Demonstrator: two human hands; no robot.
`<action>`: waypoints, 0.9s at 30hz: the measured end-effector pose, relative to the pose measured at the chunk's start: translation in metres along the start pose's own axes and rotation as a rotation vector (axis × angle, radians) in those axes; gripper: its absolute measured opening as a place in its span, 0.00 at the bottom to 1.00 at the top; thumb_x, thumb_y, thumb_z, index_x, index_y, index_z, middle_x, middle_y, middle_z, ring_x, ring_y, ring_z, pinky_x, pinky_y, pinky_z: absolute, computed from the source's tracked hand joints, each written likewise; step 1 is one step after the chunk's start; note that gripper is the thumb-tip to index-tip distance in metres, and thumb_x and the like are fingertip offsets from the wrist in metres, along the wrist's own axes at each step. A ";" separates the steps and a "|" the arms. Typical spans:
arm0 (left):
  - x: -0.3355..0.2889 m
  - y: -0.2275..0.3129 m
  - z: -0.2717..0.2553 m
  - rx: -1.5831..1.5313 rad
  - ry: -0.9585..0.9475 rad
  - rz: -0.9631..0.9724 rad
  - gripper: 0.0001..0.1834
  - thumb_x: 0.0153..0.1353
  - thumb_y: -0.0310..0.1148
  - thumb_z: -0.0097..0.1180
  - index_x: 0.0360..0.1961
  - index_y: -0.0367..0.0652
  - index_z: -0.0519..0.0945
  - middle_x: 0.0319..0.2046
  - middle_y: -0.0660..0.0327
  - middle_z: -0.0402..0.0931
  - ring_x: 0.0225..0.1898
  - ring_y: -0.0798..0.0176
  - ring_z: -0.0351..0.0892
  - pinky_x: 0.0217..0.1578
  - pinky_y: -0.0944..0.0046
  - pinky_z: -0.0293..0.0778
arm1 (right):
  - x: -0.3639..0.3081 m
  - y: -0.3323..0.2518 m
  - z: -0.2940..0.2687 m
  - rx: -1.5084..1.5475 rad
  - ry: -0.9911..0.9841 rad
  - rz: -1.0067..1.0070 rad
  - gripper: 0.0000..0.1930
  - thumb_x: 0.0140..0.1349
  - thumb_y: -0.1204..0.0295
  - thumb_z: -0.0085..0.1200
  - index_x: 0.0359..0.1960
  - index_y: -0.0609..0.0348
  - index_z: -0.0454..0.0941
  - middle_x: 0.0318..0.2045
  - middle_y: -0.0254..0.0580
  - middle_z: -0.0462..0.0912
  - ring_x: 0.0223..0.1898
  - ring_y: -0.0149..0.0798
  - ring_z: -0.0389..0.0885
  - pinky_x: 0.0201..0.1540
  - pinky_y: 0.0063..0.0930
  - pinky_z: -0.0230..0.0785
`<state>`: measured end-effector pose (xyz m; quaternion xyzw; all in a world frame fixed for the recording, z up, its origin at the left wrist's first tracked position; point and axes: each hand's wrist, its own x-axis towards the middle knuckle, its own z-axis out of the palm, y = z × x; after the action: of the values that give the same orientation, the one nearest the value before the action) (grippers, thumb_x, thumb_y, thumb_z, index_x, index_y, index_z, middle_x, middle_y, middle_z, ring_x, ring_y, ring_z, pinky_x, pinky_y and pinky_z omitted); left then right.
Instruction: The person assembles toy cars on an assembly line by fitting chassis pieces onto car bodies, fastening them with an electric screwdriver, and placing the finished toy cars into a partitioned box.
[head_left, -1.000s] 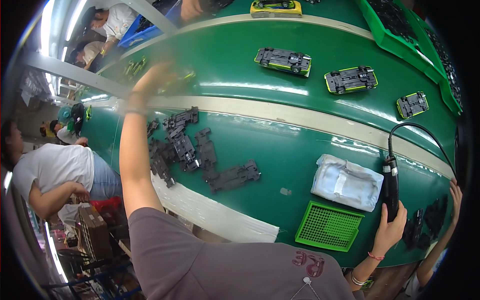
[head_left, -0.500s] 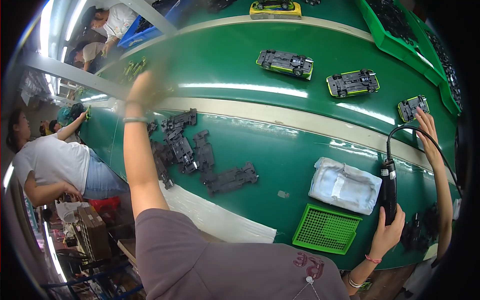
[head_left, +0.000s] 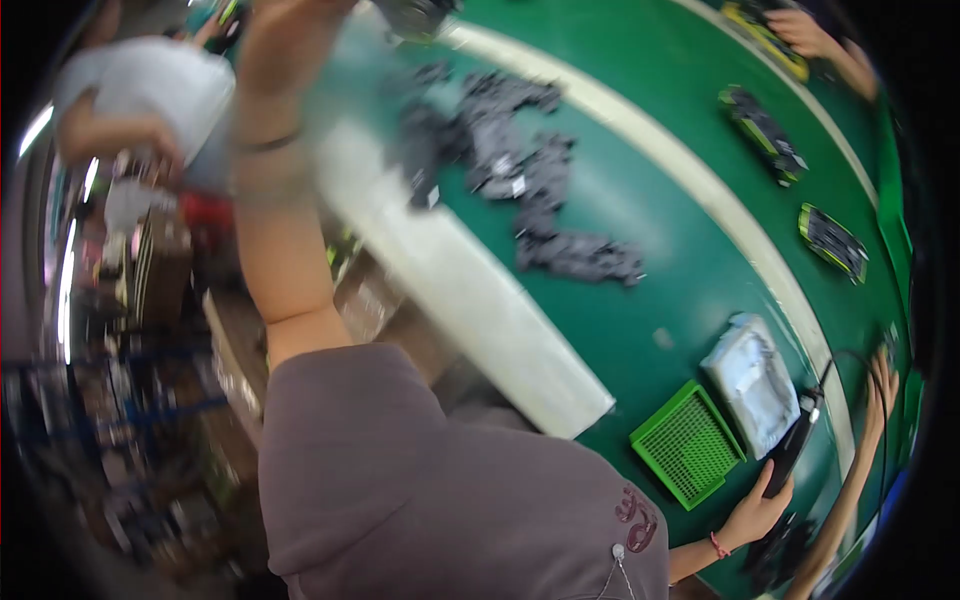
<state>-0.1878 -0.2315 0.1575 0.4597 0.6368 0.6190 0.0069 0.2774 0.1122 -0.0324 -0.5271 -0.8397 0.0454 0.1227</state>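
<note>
My left hand [head_left: 292, 38] is raised at the top edge, blurred and partly cut off. A dark toy car [head_left: 415, 16] with a green edge is at its fingertips over the pale rail and appears held; the grip itself is smeared. My right hand [head_left: 762, 512] is closed around a black electric screwdriver [head_left: 794, 450] with a cable, at the lower right. The screwdriver lies against a pale blue, cloth-like padded holder [head_left: 752, 385] with a hollow in it. A green perforated basket [head_left: 688, 446] stands beside the holder.
Several black car chassis [head_left: 580, 256] lie on the green table. Toy cars [head_left: 765, 137] sit underside up beyond the pale rail [head_left: 690, 165]. A white strip [head_left: 480, 310] runs along the near edge. Co-workers' hands [head_left: 805, 35] show at upper right and far right; another person [head_left: 150, 95] stands left.
My view has swung left, so the table's contents appear shifted and turned. My left hand has drawn away from the far belt with a toy car. The right hand keeps its screwdriver.
</note>
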 end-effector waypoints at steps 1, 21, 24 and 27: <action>-0.035 -0.001 -0.086 -0.135 -0.019 -0.020 0.20 0.60 0.37 0.53 0.50 0.37 0.69 0.45 0.59 0.73 0.47 0.63 0.72 0.50 0.58 0.67 | 0.003 0.009 0.001 -0.007 0.005 0.021 0.27 0.57 0.51 0.51 0.50 0.60 0.72 0.44 0.48 0.77 0.45 0.47 0.75 0.46 0.34 0.65; -0.507 -0.146 -0.028 1.407 0.486 -1.412 0.37 0.46 0.56 0.60 0.46 0.33 0.73 0.39 0.41 0.75 0.41 0.42 0.76 0.39 0.49 0.73 | -0.006 0.008 -0.005 0.043 0.065 -0.039 0.26 0.58 0.51 0.50 0.49 0.61 0.72 0.43 0.52 0.76 0.43 0.52 0.75 0.44 0.38 0.65; -0.531 -0.151 -0.037 1.341 0.442 -1.402 0.32 0.53 0.55 0.53 0.45 0.35 0.75 0.38 0.41 0.76 0.40 0.40 0.75 0.40 0.49 0.71 | -0.009 -0.014 0.000 0.041 0.129 -0.060 0.22 0.57 0.55 0.53 0.47 0.59 0.72 0.40 0.49 0.76 0.42 0.51 0.75 0.42 0.38 0.66; -0.537 -0.131 -0.077 1.317 0.408 -1.366 0.20 0.54 0.43 0.54 0.37 0.34 0.79 0.34 0.44 0.78 0.37 0.43 0.77 0.37 0.51 0.72 | -0.008 -0.024 -0.009 -0.017 0.163 -0.007 0.21 0.55 0.57 0.54 0.45 0.56 0.72 0.37 0.43 0.75 0.41 0.48 0.74 0.39 0.38 0.68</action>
<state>0.0021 -0.5858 -0.2299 -0.2137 0.9744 0.0691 -0.0044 0.2619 0.0936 -0.0199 -0.5270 -0.8291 -0.0053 0.1865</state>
